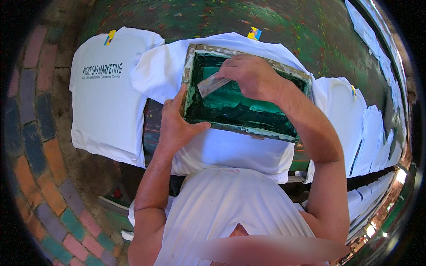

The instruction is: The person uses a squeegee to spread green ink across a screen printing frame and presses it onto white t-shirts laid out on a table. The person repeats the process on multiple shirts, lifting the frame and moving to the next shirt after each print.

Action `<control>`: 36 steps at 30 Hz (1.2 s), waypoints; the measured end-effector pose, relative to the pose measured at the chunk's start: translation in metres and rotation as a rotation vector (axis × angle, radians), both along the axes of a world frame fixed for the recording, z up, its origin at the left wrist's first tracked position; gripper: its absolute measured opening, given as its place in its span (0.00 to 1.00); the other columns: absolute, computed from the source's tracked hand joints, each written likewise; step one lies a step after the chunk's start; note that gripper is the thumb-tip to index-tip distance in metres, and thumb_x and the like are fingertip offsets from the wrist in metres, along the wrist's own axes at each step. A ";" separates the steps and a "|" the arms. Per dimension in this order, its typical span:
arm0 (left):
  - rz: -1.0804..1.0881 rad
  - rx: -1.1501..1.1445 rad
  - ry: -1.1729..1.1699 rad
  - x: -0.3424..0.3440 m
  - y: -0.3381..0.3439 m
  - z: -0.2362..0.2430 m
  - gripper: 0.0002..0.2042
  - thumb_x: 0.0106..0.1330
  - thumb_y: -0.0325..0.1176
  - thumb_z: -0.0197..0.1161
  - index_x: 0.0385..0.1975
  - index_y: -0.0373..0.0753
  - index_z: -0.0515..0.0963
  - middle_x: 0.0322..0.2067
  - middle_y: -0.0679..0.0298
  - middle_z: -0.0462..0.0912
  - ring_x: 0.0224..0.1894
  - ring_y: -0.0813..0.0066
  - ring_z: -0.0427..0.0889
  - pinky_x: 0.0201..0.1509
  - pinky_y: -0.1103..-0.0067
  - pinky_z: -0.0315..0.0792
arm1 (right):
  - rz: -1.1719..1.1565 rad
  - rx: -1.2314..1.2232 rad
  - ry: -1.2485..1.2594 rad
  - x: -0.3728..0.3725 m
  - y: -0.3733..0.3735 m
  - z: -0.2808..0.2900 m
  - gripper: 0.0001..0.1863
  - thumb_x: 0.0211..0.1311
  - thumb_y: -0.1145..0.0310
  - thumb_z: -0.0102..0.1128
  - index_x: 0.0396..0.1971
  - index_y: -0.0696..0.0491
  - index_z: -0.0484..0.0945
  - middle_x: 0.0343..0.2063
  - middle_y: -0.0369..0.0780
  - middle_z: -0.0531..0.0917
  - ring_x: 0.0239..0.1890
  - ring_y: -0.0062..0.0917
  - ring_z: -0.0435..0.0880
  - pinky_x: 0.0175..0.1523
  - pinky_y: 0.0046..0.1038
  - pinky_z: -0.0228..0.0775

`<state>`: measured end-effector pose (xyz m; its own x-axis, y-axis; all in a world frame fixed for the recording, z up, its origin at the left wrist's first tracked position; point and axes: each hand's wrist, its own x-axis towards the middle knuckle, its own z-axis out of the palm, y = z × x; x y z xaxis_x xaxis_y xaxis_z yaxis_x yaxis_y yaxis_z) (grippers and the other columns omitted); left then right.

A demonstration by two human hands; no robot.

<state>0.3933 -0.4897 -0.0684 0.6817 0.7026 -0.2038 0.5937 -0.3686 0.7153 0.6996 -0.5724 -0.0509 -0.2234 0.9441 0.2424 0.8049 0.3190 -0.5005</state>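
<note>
A screen-printing frame [248, 132] with worn wooden sides and dark green ink inside lies over a white T-shirt [239, 153]. My left hand [174, 117] grips the frame's left side, thumb along the near edge and fingers behind the left corner. In my right hand [250, 75] is a pale, flat squeegee [212, 85], tilted over the inked mesh inside the frame; its far end is hidden by my fingers. To the left lies another white T-shirt [106, 111] with dark printed lettering on its upper part.
The shirts rest on a long, paint-spattered green table [199, 20]. More white shirts [339, 111] stretch away along the right. Small yellow-and-blue tags [254, 33] show at the collars. Coloured paving bricks [49, 186] cover the floor at left.
</note>
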 end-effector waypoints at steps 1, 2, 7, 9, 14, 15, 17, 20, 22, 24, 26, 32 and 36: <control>-0.009 0.012 -0.005 0.000 0.000 0.001 0.67 0.40 0.37 0.96 0.87 0.43 0.63 0.56 0.48 0.80 0.60 0.48 0.81 0.70 0.58 0.77 | 0.055 -0.013 -0.036 0.006 -0.002 0.001 0.20 0.51 0.77 0.70 0.48 0.51 0.90 0.44 0.44 0.90 0.52 0.48 0.90 0.58 0.49 0.84; -0.019 0.023 -0.011 0.001 0.000 0.001 0.67 0.40 0.37 0.96 0.87 0.42 0.63 0.57 0.47 0.80 0.60 0.48 0.81 0.70 0.58 0.77 | 0.076 -0.062 -0.046 0.012 -0.005 0.001 0.21 0.51 0.80 0.69 0.48 0.51 0.90 0.45 0.44 0.91 0.54 0.47 0.89 0.59 0.48 0.84; 0.014 -0.006 0.017 0.004 -0.002 0.002 0.66 0.41 0.34 0.96 0.87 0.40 0.63 0.61 0.47 0.79 0.65 0.48 0.81 0.73 0.58 0.77 | 0.143 -0.172 -0.054 0.048 -0.042 0.004 0.23 0.50 0.84 0.69 0.47 0.52 0.91 0.48 0.43 0.92 0.58 0.45 0.89 0.63 0.47 0.83; 0.006 -0.013 0.001 0.004 -0.004 0.002 0.66 0.42 0.32 0.95 0.87 0.38 0.62 0.64 0.48 0.78 0.68 0.51 0.80 0.76 0.59 0.76 | 0.118 -0.176 -0.073 0.063 -0.068 0.005 0.24 0.49 0.85 0.69 0.47 0.51 0.91 0.49 0.42 0.93 0.58 0.46 0.89 0.64 0.47 0.83; 0.005 -0.072 -0.031 0.006 -0.003 -0.003 0.67 0.43 0.31 0.95 0.88 0.36 0.60 0.69 0.49 0.76 0.70 0.52 0.78 0.78 0.61 0.74 | -0.022 -0.164 -0.067 0.092 -0.148 0.005 0.24 0.47 0.85 0.70 0.47 0.50 0.91 0.52 0.41 0.93 0.59 0.46 0.89 0.64 0.47 0.83; 0.008 -0.090 -0.040 0.006 -0.003 -0.004 0.66 0.43 0.31 0.94 0.88 0.36 0.60 0.70 0.49 0.76 0.71 0.53 0.78 0.79 0.61 0.74 | -0.060 -0.144 -0.059 0.093 -0.164 0.003 0.24 0.46 0.84 0.70 0.47 0.50 0.91 0.52 0.41 0.92 0.59 0.46 0.90 0.64 0.47 0.84; 0.042 -0.143 -0.052 0.005 -0.002 -0.006 0.66 0.43 0.31 0.94 0.88 0.36 0.59 0.72 0.48 0.74 0.74 0.54 0.76 0.81 0.61 0.72 | -0.150 -0.120 -0.053 0.086 -0.191 -0.002 0.24 0.46 0.82 0.71 0.47 0.50 0.91 0.53 0.41 0.92 0.58 0.45 0.90 0.64 0.46 0.84; 0.059 -0.166 -0.066 0.003 -0.004 -0.008 0.67 0.43 0.31 0.94 0.87 0.36 0.59 0.73 0.49 0.73 0.75 0.54 0.76 0.81 0.61 0.72 | -0.300 -0.095 -0.040 0.055 -0.222 -0.009 0.24 0.46 0.82 0.72 0.47 0.49 0.91 0.53 0.40 0.92 0.58 0.43 0.91 0.65 0.45 0.84; 0.043 -0.163 -0.084 0.003 -0.003 -0.009 0.67 0.43 0.31 0.95 0.87 0.36 0.59 0.73 0.49 0.73 0.74 0.54 0.76 0.81 0.61 0.72 | -0.397 -0.059 0.001 0.029 -0.232 -0.010 0.25 0.45 0.83 0.72 0.47 0.49 0.92 0.53 0.38 0.93 0.58 0.41 0.91 0.65 0.45 0.85; 0.034 -0.167 -0.099 0.004 -0.003 -0.009 0.67 0.42 0.32 0.95 0.87 0.36 0.59 0.72 0.49 0.73 0.74 0.54 0.76 0.80 0.61 0.73 | -0.450 -0.049 -0.023 0.014 -0.233 -0.007 0.24 0.47 0.82 0.72 0.48 0.51 0.91 0.50 0.39 0.93 0.55 0.41 0.92 0.62 0.44 0.86; 0.064 -0.180 -0.077 0.004 -0.001 -0.009 0.67 0.42 0.32 0.95 0.87 0.36 0.60 0.70 0.49 0.75 0.73 0.54 0.77 0.80 0.61 0.73 | -0.473 -0.039 -0.021 0.009 -0.225 -0.001 0.23 0.50 0.82 0.72 0.49 0.51 0.91 0.49 0.40 0.94 0.54 0.41 0.93 0.60 0.44 0.86; -0.111 0.129 0.042 -0.002 0.006 0.002 0.65 0.41 0.38 0.97 0.85 0.37 0.65 0.63 0.47 0.81 0.67 0.49 0.80 0.71 0.60 0.77 | -0.504 0.006 0.006 0.001 -0.132 0.001 0.25 0.55 0.80 0.66 0.55 0.50 0.90 0.50 0.42 0.94 0.51 0.45 0.92 0.56 0.46 0.85; 0.004 0.188 -0.061 0.006 0.017 -0.004 0.32 0.69 0.35 0.83 0.73 0.36 0.81 0.63 0.49 0.83 0.64 0.50 0.82 0.64 0.62 0.80 | -0.569 0.082 0.030 -0.019 -0.057 -0.007 0.23 0.58 0.82 0.66 0.55 0.51 0.89 0.49 0.43 0.93 0.50 0.47 0.92 0.56 0.47 0.85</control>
<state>0.3997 -0.4723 -0.0723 0.6859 0.7272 -0.0270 0.5532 -0.4970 0.6685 0.6802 -0.6296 -0.0582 0.3219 0.8918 0.3179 0.8471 -0.1213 -0.5175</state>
